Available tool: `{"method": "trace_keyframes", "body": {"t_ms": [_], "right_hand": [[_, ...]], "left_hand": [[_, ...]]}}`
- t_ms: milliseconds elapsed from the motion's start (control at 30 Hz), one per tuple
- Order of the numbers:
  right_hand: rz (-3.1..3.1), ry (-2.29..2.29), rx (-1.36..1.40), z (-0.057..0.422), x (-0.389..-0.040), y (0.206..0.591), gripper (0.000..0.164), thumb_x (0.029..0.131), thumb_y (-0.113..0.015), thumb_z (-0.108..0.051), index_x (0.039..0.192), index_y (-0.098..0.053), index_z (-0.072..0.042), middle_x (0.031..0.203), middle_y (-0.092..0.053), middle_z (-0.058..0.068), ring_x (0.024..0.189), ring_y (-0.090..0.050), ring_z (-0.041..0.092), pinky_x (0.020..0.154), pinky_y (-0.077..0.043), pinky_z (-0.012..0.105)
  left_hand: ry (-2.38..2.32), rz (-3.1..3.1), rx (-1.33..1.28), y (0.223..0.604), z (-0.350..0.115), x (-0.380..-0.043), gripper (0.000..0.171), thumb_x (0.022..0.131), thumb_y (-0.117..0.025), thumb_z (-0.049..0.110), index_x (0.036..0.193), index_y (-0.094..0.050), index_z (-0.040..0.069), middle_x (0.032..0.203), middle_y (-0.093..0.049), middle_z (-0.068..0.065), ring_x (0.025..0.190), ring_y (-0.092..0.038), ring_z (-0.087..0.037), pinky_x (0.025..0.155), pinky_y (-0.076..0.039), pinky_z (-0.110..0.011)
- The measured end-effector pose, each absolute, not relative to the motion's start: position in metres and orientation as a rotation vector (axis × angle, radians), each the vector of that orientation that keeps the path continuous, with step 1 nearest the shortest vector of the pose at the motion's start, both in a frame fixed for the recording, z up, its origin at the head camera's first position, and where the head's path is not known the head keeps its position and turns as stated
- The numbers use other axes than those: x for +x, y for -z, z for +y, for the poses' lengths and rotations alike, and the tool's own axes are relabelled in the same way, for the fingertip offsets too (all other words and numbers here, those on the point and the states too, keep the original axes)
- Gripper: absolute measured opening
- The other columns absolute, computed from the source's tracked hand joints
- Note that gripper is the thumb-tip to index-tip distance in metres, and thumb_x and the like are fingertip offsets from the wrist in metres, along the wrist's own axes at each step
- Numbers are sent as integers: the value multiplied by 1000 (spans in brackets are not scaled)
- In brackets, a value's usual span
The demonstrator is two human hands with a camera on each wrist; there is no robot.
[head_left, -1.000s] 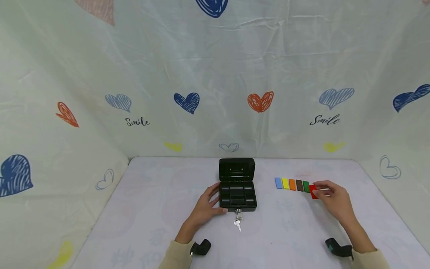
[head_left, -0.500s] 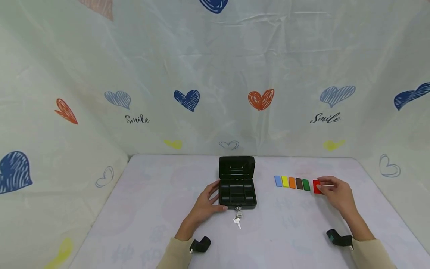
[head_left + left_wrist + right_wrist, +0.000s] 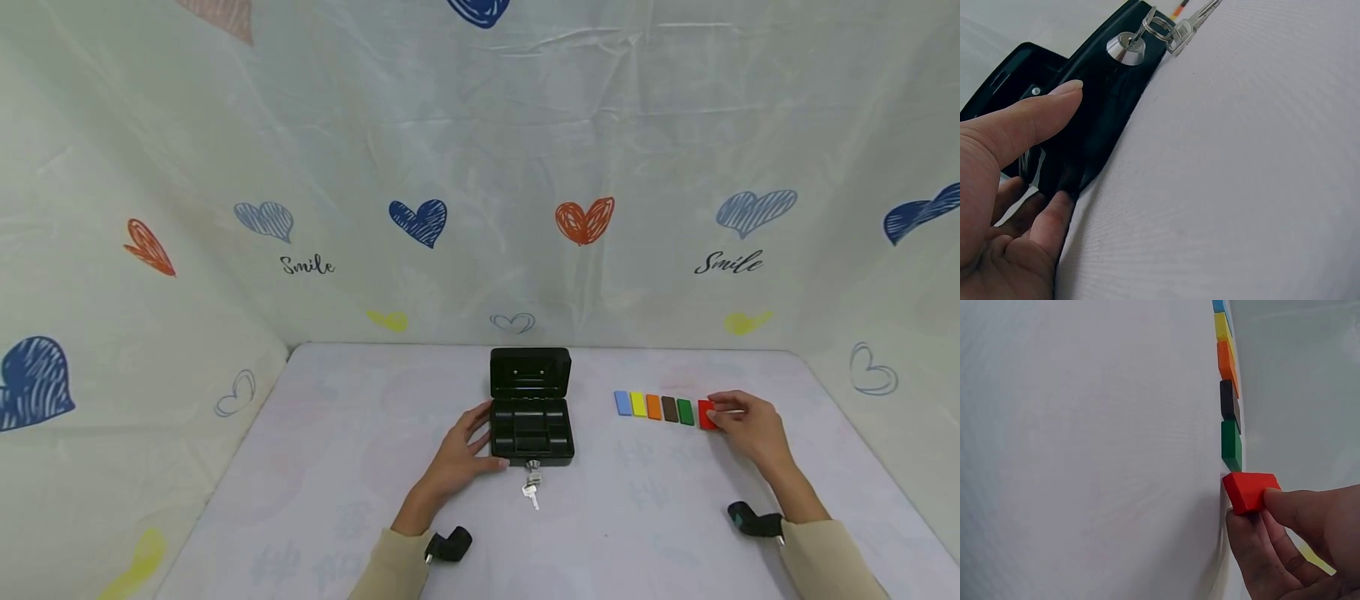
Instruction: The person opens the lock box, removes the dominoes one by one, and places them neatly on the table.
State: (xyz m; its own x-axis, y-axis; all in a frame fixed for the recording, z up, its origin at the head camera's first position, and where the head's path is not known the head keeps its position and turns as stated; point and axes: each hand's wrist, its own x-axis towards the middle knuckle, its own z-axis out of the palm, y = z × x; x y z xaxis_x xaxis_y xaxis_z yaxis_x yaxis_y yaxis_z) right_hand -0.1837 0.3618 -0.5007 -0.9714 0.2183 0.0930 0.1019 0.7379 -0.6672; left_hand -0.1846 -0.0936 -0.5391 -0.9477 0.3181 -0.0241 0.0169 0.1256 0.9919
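Note:
A small black cash box stands on the table with its lid raised. In its front lock sits a silver key, and a second one hangs from the ring. My left hand holds the box's left front corner, thumb on the front and fingers along the left side. Over on the right, my right hand pinches a red block between thumb and fingers. A slim gap separates that block from the green block. Whether the red block touches the table I cannot tell.
Left of the green block run a dark brown block, an orange block, a yellow block and a blue block in one row. The white table ends at a heart-patterned curtain behind.
My right hand has shifted the red block slightly to the right, away from the green block, which it was close against a second ago. The left hand stays on the cash box.

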Motion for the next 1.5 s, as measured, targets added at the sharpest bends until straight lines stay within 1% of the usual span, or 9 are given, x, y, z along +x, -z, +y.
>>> {"method": "trace_keyframes", "body": {"t_ms": [200, 333, 467, 533, 633, 800, 1067, 1333, 1500], "right_hand": [[-2790, -1027, -273, 362, -187, 501, 30, 98, -66, 1, 124, -64, 16, 113, -66, 37, 98, -67, 50, 60, -46, 8], [-2800, -1005, -272, 362, -191, 502, 30, 98, -67, 0, 123, -64, 16, 110, -67, 36, 97, -68, 50, 62, -49, 14], [-2809, -987, -275, 361, -194, 502, 30, 98, -67, 0, 122, -65, 17, 109, -68, 36, 97, -68, 49, 70, -61, 34], [-2814, -983, -277, 361, -195, 501, 29, 98, -67, 0, 122, -65, 17, 109, -68, 36, 97, -68, 49, 72, -62, 39], [-2827, -980, -282, 360, -196, 500, 30, 98, -67, 0, 122, -64, 17, 108, -68, 36, 96, -68, 49, 69, -61, 34], [-2845, -973, -293, 360, -197, 497, 30, 98, -67, -1, 122, -64, 17, 105, -69, 34, 96, -67, 48, 63, -49, 22], [-2861, -974, -322, 357, -198, 491, 29, 98, -67, 0, 121, -64, 18, 103, -69, 34, 95, -66, 47, 64, -51, 25], [-2867, -971, -324, 357, -197, 493, 29, 98, -65, 0, 121, -64, 17, 105, -69, 34, 95, -66, 47, 62, -50, 23], [-2868, -977, -334, 357, -196, 494, 29, 98, -65, -1, 122, -64, 17, 108, -68, 35, 97, -66, 48, 68, -60, 35]], "left_hand": [[-1913, 2168, 325, 539, -93, -184, 102, 79, -88, -8, 164, -33, 4, 168, -34, -23, 156, -33, -41, 121, -43, -40], [-1903, 2183, 320, 537, -93, -183, 101, 79, -88, -8, 163, -33, 3, 168, -34, -22, 156, -33, -41, 121, -44, -40], [-1905, 2181, 326, 537, -94, -183, 101, 79, -87, -8, 163, -33, 3, 168, -33, -22, 156, -32, -41, 121, -43, -39], [-1912, 2174, 334, 537, -94, -183, 101, 79, -87, -8, 163, -33, 3, 168, -33, -23, 157, -32, -41, 121, -43, -39], [-1922, 2165, 344, 538, -95, -184, 101, 79, -87, -9, 163, -32, 2, 168, -33, -23, 157, -31, -41, 121, -43, -38], [-1927, 2159, 351, 537, -95, -184, 101, 79, -87, -8, 164, -32, 2, 169, -32, -22, 157, -30, -40, 121, -42, -37], [-1912, 2172, 326, 538, -94, -183, 101, 79, -87, -8, 164, -33, 4, 168, -33, -22, 156, -32, -41, 121, -43, -39], [-1906, 2177, 322, 537, -93, -183, 101, 80, -87, -8, 164, -32, 4, 169, -33, -22, 156, -32, -41, 120, -43, -39], [-1901, 2176, 325, 537, -93, -182, 101, 80, -87, -7, 164, -32, 4, 169, -32, -22, 156, -33, -42, 120, -44, -39]]}}
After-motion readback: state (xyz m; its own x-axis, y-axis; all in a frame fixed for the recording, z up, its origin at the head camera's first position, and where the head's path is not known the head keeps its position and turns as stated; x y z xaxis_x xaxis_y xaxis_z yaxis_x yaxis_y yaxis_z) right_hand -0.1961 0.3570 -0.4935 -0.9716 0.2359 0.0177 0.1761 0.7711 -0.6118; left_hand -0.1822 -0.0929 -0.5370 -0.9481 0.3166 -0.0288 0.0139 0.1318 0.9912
